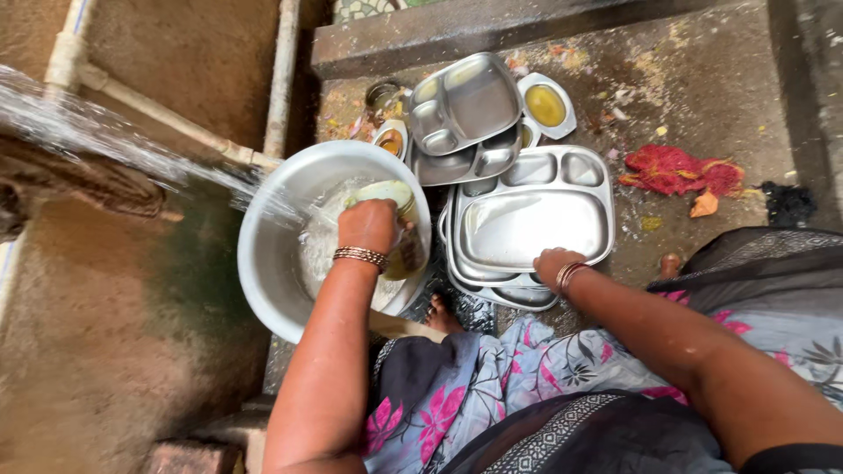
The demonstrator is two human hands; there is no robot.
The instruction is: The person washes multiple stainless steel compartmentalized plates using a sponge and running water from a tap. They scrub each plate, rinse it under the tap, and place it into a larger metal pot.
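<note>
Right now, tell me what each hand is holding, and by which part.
Left hand: small bowl, gripped at its rim. Right hand: near edge of the tray stack.

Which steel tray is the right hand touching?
The right hand rests on the near tray stack, beside the basin; the far trays lie untouched.

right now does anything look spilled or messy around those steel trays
Yes. Yellow food scraps lie scattered on the wet concrete floor behind the compartment trays, and a crumpled red cloth lies beside them. The upper trays sit askew, overlapping.
</note>
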